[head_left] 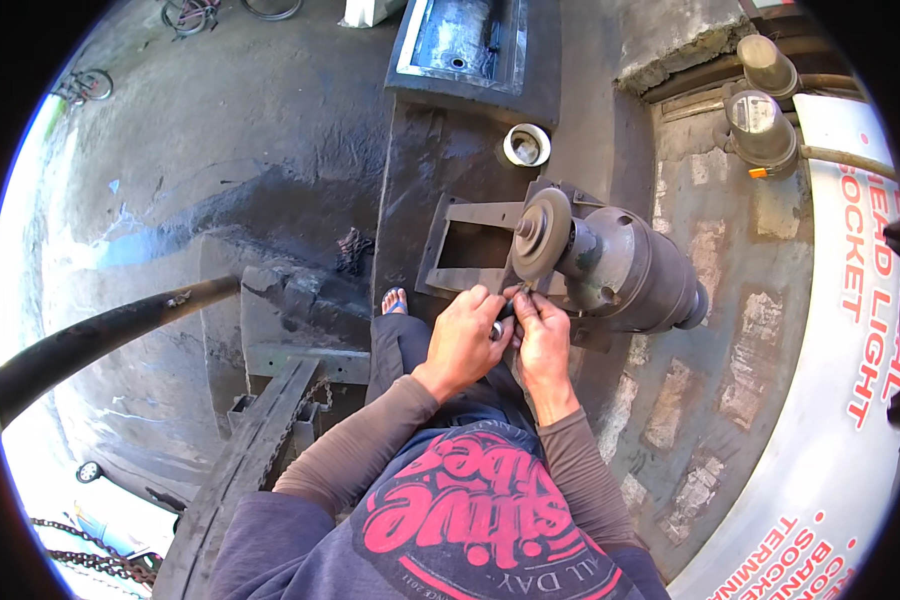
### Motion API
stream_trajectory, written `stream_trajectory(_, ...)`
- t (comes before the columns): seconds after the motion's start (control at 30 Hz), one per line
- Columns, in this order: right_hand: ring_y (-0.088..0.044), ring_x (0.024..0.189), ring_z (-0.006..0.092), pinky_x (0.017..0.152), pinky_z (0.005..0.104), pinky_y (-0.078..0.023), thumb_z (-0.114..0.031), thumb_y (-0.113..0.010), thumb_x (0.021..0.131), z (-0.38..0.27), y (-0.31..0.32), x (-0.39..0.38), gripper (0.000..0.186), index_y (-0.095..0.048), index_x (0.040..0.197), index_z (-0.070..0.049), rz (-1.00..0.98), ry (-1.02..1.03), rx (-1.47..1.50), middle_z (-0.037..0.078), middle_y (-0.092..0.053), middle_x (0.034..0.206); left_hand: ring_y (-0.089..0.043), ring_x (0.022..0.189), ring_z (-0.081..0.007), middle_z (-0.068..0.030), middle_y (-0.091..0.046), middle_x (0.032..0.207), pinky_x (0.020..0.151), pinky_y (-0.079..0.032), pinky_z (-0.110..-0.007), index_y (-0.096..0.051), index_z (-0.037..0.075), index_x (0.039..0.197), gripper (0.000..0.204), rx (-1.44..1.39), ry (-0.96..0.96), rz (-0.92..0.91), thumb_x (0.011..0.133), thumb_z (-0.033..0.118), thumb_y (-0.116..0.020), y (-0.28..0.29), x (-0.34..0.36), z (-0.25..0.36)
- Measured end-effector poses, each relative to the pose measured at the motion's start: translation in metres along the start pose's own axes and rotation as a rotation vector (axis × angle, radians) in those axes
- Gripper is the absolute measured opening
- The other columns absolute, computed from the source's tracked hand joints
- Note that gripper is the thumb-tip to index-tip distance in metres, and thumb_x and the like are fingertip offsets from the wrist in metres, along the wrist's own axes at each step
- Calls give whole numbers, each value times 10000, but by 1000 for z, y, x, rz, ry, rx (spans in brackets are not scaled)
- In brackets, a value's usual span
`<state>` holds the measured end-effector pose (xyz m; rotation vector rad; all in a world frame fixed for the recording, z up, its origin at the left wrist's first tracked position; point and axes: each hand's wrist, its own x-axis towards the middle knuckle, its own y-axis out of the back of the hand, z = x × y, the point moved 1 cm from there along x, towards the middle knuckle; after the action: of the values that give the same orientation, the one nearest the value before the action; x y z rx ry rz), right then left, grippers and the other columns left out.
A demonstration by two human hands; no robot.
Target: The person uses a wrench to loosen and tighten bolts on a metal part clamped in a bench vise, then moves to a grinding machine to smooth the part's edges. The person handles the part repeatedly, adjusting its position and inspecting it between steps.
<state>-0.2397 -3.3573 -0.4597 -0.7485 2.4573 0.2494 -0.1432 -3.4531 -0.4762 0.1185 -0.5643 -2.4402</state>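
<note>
My left hand [458, 342] and my right hand [543, 350] are close together, just below the grinding wheel [543, 232] of a bench grinder. Both are closed, fingertips pinching a small dark piece [513, 300] whose kind I cannot make out. Its upper end is close to the wheel's lower rim; whether they touch is not clear. A round silvery bit [497, 330] shows at my left fingers, perhaps an end of something held or a ring. The wheel sits on the shaft of a grey, dirty motor [638, 270], right of my hands.
A metal frame [485, 214] holds the grinder. Beyond it are a white pot [526, 146] and a metal trough [460, 45]. Electric meters [760, 125] and a printed banner [830, 300] line the right. A steel beam [240, 470], a thick pipe [120, 335] and chains [95, 565] occupy the left.
</note>
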Motion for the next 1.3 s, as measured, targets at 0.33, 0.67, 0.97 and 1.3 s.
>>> stream_trajectory(0.33,-453,562,32,503,214,-343,-136,-578,1056,-6,-5,13,195,-696,1066,19,-18,12,52,-41,-569,746,-592,865,-355,-145,-554,904,734,-504,-463,-615,34,967,213,53,-33,-1,834,154,-732,-2,10,-5)
stream_trajectory(0.67,-454,581,39,508,231,-351,-119,-581,1049,-4,-2,10,185,-708,1023,14,-18,-2,28,-32,-560,730,-594,884,-356,-146,-561,913,761,-510,-457,-621,23,989,232,43,-35,-1,831,151,-733,2,10,-2)
stream_trajectory(0.97,-460,562,27,497,216,-347,-124,-574,1053,-2,-2,11,182,-708,1058,-1,18,-80,50,-31,-600,754,-593,887,-349,-142,-556,922,763,-515,-451,-621,32,1004,249,34,14,-80,824,160,-735,0,11,-2)
stream_trajectory(1.3,-461,572,40,507,229,-352,-135,-577,1050,-8,-1,9,191,-711,1045,3,-16,25,-83,-33,-586,732,-597,879,-352,-146,-554,908,761,-511,-456,-610,32,976,220,87,-41,-21,835,151,-731,0,13,-2)
